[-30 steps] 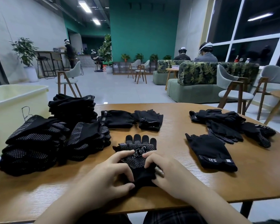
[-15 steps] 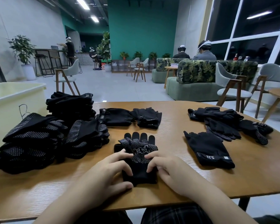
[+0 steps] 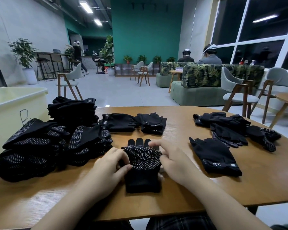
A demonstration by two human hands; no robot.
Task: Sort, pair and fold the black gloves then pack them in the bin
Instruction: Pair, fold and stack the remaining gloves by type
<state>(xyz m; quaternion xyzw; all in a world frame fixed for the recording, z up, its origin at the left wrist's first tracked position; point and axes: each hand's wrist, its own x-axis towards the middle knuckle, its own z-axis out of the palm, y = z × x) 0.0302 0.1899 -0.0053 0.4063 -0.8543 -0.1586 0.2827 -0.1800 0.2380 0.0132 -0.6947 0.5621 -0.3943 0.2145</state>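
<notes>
- Black dotted-palm glove pair [image 3: 142,165] lay on the round wooden table [image 3: 198,188], right of the folded glove stacks [image 3: 56,143].
- Left hand [image 3: 112,168] pinched its edge; right hand [image 3: 170,161] rested straight-fingered on it.
- Best: align edges squarely before folding.

- Dim indoor light comes from white ceiling strip lamps [image 3: 86,5] at eleven o'clock.
- Dark window panes [image 3: 264,39] at two o'clock mirror one lamp.
- Wide-angle bending curves the round wooden table [image 3: 264,188] and the edges.
- Black gloves lose detail in soft shadow; slight blur throughout.
</notes>
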